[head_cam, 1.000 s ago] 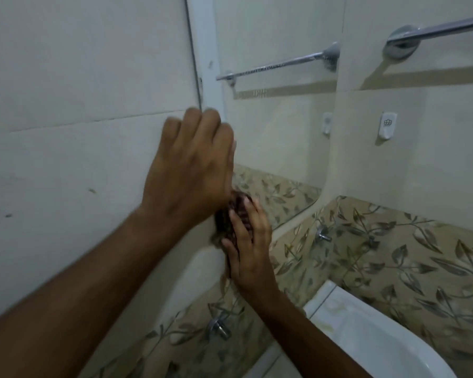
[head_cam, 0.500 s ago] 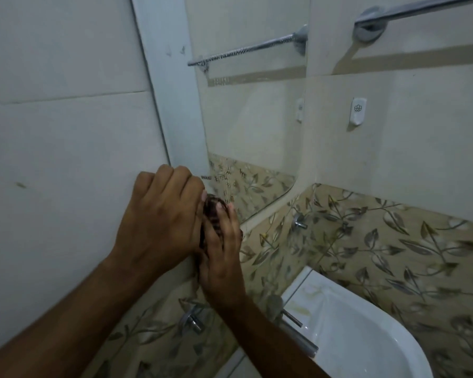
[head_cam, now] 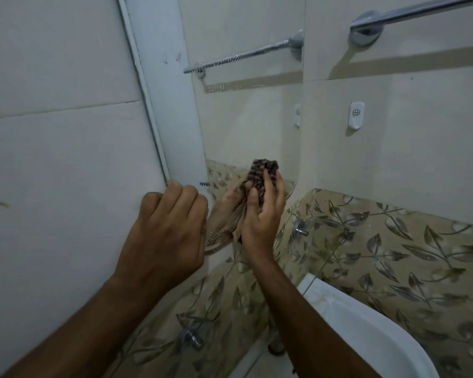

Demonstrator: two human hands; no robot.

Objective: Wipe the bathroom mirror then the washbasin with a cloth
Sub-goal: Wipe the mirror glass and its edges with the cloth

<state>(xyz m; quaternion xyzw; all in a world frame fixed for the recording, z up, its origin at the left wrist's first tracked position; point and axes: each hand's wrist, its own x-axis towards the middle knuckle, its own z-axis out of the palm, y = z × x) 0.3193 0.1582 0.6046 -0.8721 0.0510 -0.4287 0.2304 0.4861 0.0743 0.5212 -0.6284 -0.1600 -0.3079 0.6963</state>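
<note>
Cloth (head_cam: 262,178), dark with a check pattern, sits bunched in the right hand (head_cam: 262,214), low down on the mirror (head_cam: 246,118). The right hand's fingers curl round the cloth and press it flat on the glass near the mirror's bottom edge. The glass shows a copy of the hand and the cloth just left of them.

The left hand (head_cam: 167,227) rests on the pale wall (head_cam: 52,159), right at the mirror's lower left corner. Its fingers are bent in, knuckles up, and the tips touch the white frame (head_cam: 161,77). It holds nothing that can be seen.

The washbasin (head_cam: 366,323) is white and sits low on the right, under the right arm, well apart from the cloth. Behind it is a band of tiles with leaves (head_cam: 393,241). One small silver tap (head_cam: 299,227) sticks out of the leaf tiles just right of the right hand, and another tap (head_cam: 190,336) is lower, between the two arms.

High on the right wall is a shiny towel bar (head_cam: 421,9), and the mirror shows it too. A small white hook (head_cam: 356,115) is stuck on the wall below the bar
</note>
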